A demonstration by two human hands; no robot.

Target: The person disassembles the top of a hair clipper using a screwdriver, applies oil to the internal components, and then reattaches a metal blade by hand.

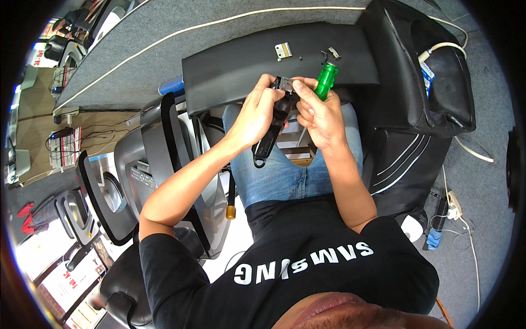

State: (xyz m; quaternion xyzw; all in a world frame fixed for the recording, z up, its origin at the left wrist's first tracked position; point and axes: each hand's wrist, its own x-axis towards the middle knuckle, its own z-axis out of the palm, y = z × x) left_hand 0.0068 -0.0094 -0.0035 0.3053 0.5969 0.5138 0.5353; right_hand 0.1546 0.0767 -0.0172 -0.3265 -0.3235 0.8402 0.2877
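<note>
My left hand [257, 112] is wrapped round a black hair clipper [266, 143], thumb near its metal head [285, 84]. My right hand [323, 118] grips a screwdriver with a green handle [327, 78], its metal shaft extending down below the fingers, while my right thumb and forefinger touch the clipper's head. Beyond both hands, on the black padded bench [230, 66], lie a flat blade plate [282, 50], a small metal part [333, 53] and several tiny dark pieces, too small to tell.
A padded armrest [449, 98] with a white cable and blue packet [428, 82] stands right. Grey chairs [126, 175], one holding a remote [143, 176], are at left beside a counter [93, 131]. A power strip [453, 203] and cables lie on the floor.
</note>
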